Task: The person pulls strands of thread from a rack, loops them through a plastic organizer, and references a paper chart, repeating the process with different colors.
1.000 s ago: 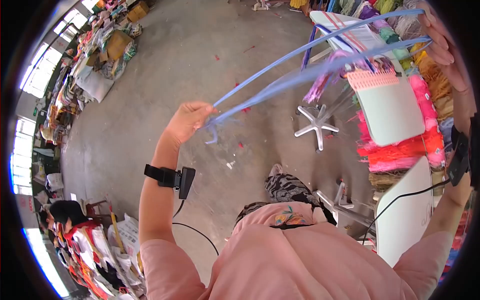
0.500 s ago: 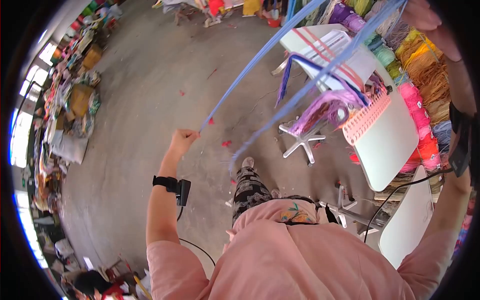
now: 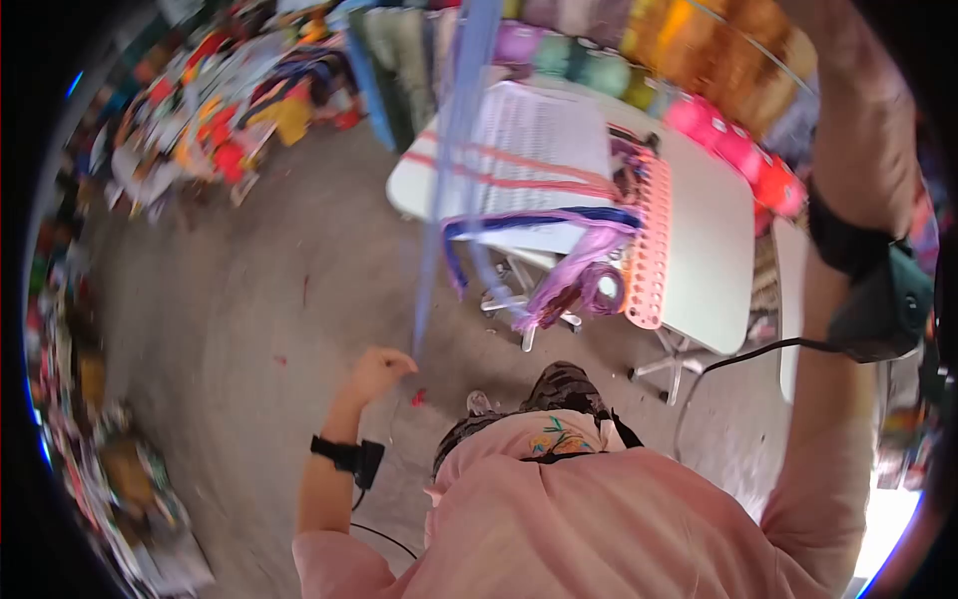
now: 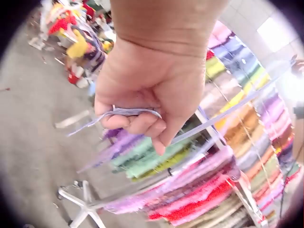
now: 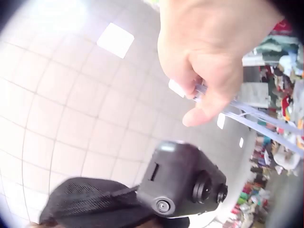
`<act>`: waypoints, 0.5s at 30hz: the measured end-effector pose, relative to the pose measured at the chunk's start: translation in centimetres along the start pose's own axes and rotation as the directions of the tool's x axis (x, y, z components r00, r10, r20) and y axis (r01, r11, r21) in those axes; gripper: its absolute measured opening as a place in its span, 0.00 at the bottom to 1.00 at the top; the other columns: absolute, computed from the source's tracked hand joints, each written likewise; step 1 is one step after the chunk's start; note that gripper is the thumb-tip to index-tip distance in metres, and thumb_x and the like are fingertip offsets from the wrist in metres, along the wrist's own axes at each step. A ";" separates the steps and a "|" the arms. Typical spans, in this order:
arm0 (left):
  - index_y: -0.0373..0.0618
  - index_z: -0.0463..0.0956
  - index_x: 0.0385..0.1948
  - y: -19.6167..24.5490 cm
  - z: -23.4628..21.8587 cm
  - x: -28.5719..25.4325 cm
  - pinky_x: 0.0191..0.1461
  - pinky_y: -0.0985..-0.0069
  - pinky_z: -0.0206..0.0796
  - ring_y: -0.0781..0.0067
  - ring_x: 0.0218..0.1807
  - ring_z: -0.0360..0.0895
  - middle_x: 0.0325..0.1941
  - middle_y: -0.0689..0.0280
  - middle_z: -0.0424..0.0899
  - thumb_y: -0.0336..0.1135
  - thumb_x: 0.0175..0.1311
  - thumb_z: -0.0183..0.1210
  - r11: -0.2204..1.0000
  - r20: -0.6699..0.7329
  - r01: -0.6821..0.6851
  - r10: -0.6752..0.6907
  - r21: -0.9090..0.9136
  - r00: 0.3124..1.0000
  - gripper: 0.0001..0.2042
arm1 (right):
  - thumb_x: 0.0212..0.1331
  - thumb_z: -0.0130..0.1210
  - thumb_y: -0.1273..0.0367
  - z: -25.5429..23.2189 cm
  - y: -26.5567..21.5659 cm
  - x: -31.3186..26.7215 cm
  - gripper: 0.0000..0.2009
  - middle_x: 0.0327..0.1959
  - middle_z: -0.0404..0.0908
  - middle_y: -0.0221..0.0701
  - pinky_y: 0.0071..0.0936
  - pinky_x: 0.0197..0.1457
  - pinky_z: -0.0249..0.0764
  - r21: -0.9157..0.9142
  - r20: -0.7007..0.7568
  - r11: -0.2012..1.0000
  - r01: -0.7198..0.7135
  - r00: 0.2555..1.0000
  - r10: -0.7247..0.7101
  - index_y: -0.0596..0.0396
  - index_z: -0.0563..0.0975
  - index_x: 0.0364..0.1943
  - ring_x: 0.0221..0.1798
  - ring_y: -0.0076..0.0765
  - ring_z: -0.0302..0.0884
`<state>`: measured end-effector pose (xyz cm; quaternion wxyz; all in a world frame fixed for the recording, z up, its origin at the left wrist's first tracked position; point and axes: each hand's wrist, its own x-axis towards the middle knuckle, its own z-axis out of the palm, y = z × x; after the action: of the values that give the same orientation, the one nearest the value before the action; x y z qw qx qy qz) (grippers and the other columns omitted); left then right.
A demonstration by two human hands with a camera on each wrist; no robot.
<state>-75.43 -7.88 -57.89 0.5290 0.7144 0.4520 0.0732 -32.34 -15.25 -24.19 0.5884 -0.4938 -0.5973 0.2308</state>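
A bundle of long pale blue strands (image 3: 451,150) runs almost straight up and down in front of me. My left hand (image 3: 384,367) grips their lower end low over the floor; in the left wrist view the left hand (image 4: 142,116) is a fist with the strands (image 4: 128,112) pinched under its curled fingers. My right arm (image 3: 858,120) is raised high and its hand is above the head view's top edge. In the right wrist view my right hand (image 5: 211,80) holds the strands' upper end (image 5: 266,122) near the tiled ceiling.
A white table (image 3: 714,250) carries a printed sheet (image 3: 544,130), a pink toothed comb (image 3: 651,240) and purple strands (image 3: 579,280). Rows of coloured yarn bundles (image 3: 699,60) hang behind it. A white star-shaped stand (image 3: 519,299) sits on the concrete floor (image 3: 249,299). Clutter lines the left side.
My right hand has risen out of the head view and my left hand has dropped toward my body. The strands have swung from slanting to nearly vertical. My head has turned toward the table.
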 end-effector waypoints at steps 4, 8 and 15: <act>0.39 0.76 0.29 5.0 2.9 2.2 0.29 0.79 0.63 0.79 0.23 0.71 0.23 0.64 0.78 0.31 0.51 0.52 1.000 0.348 -0.021 0.012 0.023 0.937 0.07 | 0.53 0.41 0.75 -4.9 3.4 -1.3 0.05 0.22 0.63 0.31 0.28 0.37 0.60 -0.229 -0.427 0.970 0.080 0.888 -0.174 0.64 0.65 0.27 0.26 0.28 0.60; 0.37 0.73 0.32 15.0 3.8 3.6 0.28 0.81 0.64 0.79 0.25 0.73 0.26 0.62 0.77 0.29 0.56 0.48 0.821 0.174 -0.554 0.531 0.135 0.829 0.08 | 0.52 0.41 0.75 -22.6 6.7 -5.8 0.04 0.23 0.63 0.33 0.30 0.43 0.62 0.087 -0.651 0.968 0.236 0.749 -0.124 0.63 0.64 0.25 0.29 0.31 0.62; 0.34 0.70 0.36 25.4 11.7 11.0 0.29 0.82 0.67 0.75 0.29 0.76 0.27 0.60 0.77 0.28 0.58 0.46 0.928 0.344 -0.292 0.359 -0.232 0.868 0.09 | 0.48 0.50 0.73 -7.6 16.2 -12.0 0.05 0.24 0.73 0.26 0.16 0.31 0.63 0.142 -0.417 0.914 -0.380 0.815 0.403 0.59 0.75 0.28 0.28 0.19 0.67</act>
<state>-47.78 -8.77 -46.18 0.6464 0.7323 0.2055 0.0606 -22.26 -21.34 -42.26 0.6598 -0.6293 -0.3291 0.2454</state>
